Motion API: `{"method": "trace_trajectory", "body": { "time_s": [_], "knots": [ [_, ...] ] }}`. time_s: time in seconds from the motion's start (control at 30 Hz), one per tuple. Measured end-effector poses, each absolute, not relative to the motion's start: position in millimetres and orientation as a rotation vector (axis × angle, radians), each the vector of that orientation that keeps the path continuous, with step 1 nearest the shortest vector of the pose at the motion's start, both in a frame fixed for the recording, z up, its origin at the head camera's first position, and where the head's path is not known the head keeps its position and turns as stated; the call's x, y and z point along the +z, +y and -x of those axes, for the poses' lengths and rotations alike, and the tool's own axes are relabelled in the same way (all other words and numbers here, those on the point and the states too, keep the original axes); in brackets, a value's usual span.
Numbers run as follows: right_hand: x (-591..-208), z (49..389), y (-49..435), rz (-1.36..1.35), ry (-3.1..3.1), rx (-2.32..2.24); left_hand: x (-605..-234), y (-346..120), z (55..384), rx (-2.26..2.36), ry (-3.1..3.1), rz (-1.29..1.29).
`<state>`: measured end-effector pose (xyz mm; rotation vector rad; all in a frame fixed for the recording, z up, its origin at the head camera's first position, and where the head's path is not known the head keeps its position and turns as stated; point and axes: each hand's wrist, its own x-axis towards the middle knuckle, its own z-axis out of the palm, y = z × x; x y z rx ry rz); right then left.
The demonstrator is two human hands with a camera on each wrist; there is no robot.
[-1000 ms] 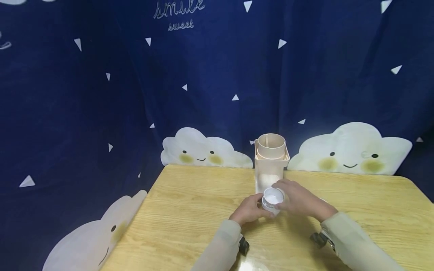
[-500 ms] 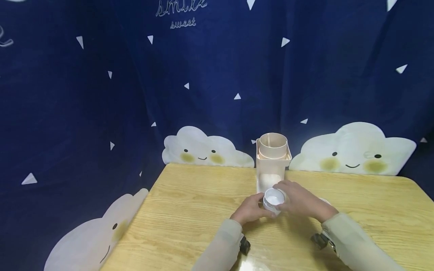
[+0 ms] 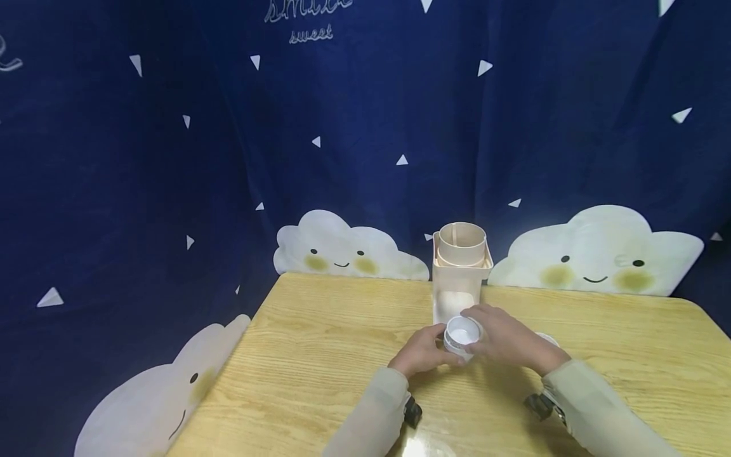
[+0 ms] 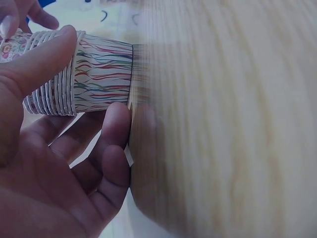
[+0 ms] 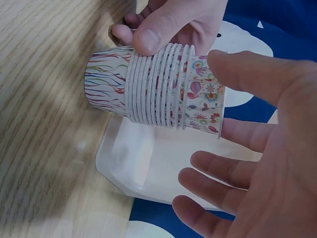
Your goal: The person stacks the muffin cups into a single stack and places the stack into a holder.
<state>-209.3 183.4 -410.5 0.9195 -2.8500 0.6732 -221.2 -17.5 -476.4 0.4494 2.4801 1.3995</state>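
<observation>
A stack of paper cups (image 5: 156,94) stands upright on the table, its lowest cup (image 4: 104,74) printed with coloured wavy stripes. My left hand (image 3: 421,351) grips the stack from the left, thumb across the rims, fingers round the far side near the tabletop. The top cup (image 5: 204,94), with a floral print, sticks up out of the stack. My right hand (image 3: 505,336) pinches this cup near its rim between thumb and index finger. The other right fingers (image 5: 213,183) stand off the cup. From the head view, the white inside of the top cup shows.
Just behind the cups stands a tall beige holder (image 3: 457,282) with a round tube (image 3: 462,244) at its top. A white round thing (image 3: 548,338) lies partly hidden behind my right wrist. Wooden tabletop (image 3: 331,330) surrounds everything, with a dark blue curtain (image 3: 354,114) behind it.
Both hands keep their hold on the cups with hardly any movement. The head view has shifted slightly, and a bit more of the white round thing shows.
</observation>
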Motion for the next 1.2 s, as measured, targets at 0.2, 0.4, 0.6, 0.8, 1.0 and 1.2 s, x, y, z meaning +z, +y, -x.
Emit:
{"method": "trace_trajectory", "body": {
  "time_s": [0.2, 0.4, 0.6, 0.8, 1.0, 1.2],
  "knots": [
    [-411, 207, 183, -0.894, -2.869, 0.664, -477, -17, 220, 1.409, 2.470, -0.423],
    [-411, 206, 186, -0.853, -2.902, 0.672, -475, -16, 219, 1.437, 2.442, -0.373],
    [-411, 204, 195, -0.826, -2.892, 0.707, -474, -15, 219, 1.440, 2.442, -0.371],
    [-408, 202, 209, -0.771, -2.875, 0.725, -474, -16, 219, 1.439, 2.449, -0.383],
    [-408, 200, 226, -0.728, -2.912, 0.702, -475, -16, 219, 1.458, 2.426, -0.365],
    [-411, 199, 248, -0.679, -2.927, 0.640, -474, -16, 219, 1.452, 2.436, -0.360]
  ]
}}
